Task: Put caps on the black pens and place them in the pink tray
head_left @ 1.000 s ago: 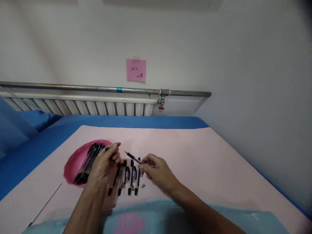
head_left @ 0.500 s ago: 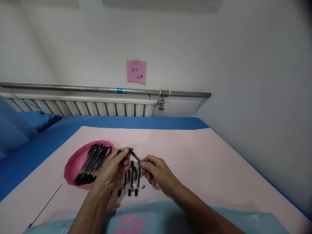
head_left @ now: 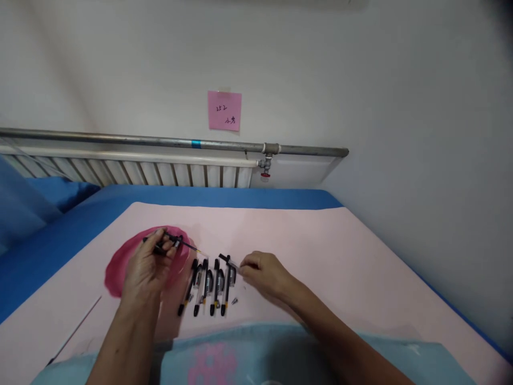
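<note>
My left hand (head_left: 150, 262), fingers closed, is over the pink bowl (head_left: 116, 272). It pinches a thin pen refill (head_left: 190, 246) with a yellow section near its end, pointing right. Dark pen parts show among the same fingers, too bunched to tell apart. My right hand (head_left: 262, 272) is closed on a clear pen barrel (head_left: 234, 263) with a black grip end, tilted up to the left. Below and between the hands lies a row of several pens (head_left: 214, 289) with black caps beside them. Small metal tips (head_left: 234, 301) lie near the row. My left hand and forearm hide much of the bowl's inside.
A thin pale rod (head_left: 76, 330) with a dark end lies at the left of the pink tabletop (head_left: 340, 267). Light blue cloth (head_left: 248, 347) covers the near edge. A radiator (head_left: 176, 174) and pipe (head_left: 152, 140) run along the wall behind, under a pink note (head_left: 224, 110).
My left hand has moved left over the bowl, away from my right hand, with the refill now extending from its fingers. The right hand has shifted slightly right, still holding the barrel.
</note>
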A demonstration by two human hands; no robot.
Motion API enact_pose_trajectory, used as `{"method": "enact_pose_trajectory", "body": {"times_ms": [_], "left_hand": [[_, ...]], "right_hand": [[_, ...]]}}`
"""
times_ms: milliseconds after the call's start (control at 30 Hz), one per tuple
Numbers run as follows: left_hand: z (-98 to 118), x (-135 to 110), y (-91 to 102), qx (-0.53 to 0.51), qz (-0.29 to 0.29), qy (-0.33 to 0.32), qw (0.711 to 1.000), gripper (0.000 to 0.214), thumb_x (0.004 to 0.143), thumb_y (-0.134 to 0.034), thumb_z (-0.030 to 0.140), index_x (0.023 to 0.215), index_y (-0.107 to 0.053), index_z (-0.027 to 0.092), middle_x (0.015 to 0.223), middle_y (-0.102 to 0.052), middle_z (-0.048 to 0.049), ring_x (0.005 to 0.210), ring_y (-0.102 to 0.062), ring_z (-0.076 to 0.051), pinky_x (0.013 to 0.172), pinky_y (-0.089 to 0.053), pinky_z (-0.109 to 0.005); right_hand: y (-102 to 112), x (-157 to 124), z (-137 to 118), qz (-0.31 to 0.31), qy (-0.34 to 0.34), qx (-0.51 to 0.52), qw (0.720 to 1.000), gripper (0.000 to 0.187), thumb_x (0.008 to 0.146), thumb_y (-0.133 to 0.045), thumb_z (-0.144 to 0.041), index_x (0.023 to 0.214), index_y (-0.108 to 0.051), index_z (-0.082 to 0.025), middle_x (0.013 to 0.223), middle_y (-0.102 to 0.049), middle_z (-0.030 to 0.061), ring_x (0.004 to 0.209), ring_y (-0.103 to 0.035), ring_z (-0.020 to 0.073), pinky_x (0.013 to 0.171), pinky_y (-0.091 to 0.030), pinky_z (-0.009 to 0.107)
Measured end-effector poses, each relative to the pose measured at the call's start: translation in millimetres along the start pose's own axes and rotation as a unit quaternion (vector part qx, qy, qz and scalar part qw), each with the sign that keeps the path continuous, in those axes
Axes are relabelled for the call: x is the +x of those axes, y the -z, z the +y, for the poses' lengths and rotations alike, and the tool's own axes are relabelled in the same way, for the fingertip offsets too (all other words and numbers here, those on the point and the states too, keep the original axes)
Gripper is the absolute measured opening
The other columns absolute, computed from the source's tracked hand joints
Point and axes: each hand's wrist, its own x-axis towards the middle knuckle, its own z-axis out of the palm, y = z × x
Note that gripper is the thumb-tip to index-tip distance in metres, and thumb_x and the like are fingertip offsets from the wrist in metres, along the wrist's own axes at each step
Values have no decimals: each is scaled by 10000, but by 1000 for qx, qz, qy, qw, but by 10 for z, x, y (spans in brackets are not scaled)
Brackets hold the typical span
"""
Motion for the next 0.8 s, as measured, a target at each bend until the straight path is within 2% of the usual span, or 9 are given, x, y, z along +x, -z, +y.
{"method": "enact_pose_trajectory", "body": {"times_ms": [100, 200, 333, 500, 667, 800], "left_hand": [[12, 7, 14, 7, 1, 2, 1000, 54, 662, -592, 74, 639, -562, 112, 544, -509, 20, 428, -441, -39, 354, -366, -127], [-49, -16, -3, 29, -24, 19, 999, 74, 651, -613, 92, 620, -552, 119, 527, -504, 19, 430, -447, -55, 336, -359, -142], [-106, -47, -31, 43, -37, 41, 998, 71, 638, -639, 110, 638, -569, 122, 521, -501, 25, 432, -448, -54, 340, -357, -143], [-106, -79, -60, 51, -40, 43, 997, 75, 617, -654, 119, 646, -586, 123, 525, -507, 26, 434, -453, -53, 346, -357, -145], [-115, -118, -92, 53, -50, 34, 997, 96, 596, -672, 115, 656, -597, 118, 539, -519, 22, 439, -454, -51, 352, -349, -146], [-159, -181, -112, 106, -82, 68, 989, 124, 588, -694, 145, 663, -601, 112, 546, -527, 20, 442, -465, -50, 376, -365, -151]], "right_hand": [[-17, 28, 101, 4, -76, -39, 996, 162, 728, -478, -210, 768, -624, -155, 657, -592, 16, 582, -511, 108, 527, -335, 197], [-104, 43, 150, 7, -96, -56, 994, 221, 696, -520, -184, 900, -595, -147, 708, -602, 28, 596, -517, 111, 525, -329, 197], [-218, 32, 137, -3, -93, -36, 995, 285, 680, -533, -151, 963, -553, -162, 644, -578, 7, 550, -493, 108, 504, -315, 204], [-238, -1, 68, -17, -61, -15, 998, 203, 697, -531, -173, 898, -554, -160, 613, -566, 6, 556, -491, 119, 514, -319, 214], [-238, -4, 44, -18, -49, -36, 998, 183, 683, -508, -112, 855, -560, -150, 660, -583, 19, 577, -496, 111, 531, -315, 206], [-279, 19, 82, -7, -33, -49, 998, 152, 679, -488, -90, 802, -551, -151, 670, -583, 17, 568, -491, 104, 521, -310, 202]]}}
